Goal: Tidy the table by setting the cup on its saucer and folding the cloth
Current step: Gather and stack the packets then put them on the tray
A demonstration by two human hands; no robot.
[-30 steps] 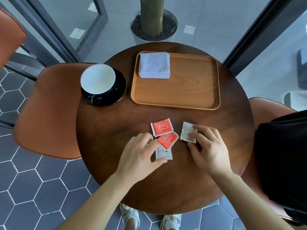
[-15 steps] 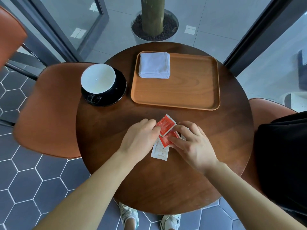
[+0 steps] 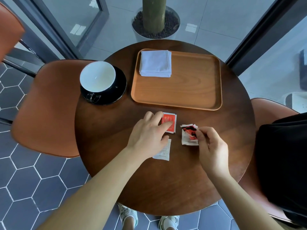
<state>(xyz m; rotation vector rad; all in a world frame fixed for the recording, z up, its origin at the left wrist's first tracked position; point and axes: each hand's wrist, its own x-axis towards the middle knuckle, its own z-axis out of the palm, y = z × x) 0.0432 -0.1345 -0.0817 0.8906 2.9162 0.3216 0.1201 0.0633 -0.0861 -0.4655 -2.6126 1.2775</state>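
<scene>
On the table (image 3: 166, 188), left hand (image 3: 147, 136) presses flat on red sachet (image 3: 172, 123); right hand (image 3: 211, 146) pinches crumpled sachets (image 3: 187, 138); cup (image 3: 97, 77) sits on saucer (image 3: 119, 87), cloth (image 3: 156, 63) folded on tray (image 3: 191, 90); best slide, not lift.

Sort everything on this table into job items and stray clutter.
Job: cup, saucer under it, folded cloth.
Lying about: wooden tray, red packet, white packet, crumpled packets in the right hand.

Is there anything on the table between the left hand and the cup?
Nothing visible: only bare tabletop lies between the left hand, which rests on a red packet, and the cup, already on its saucer.
</scene>
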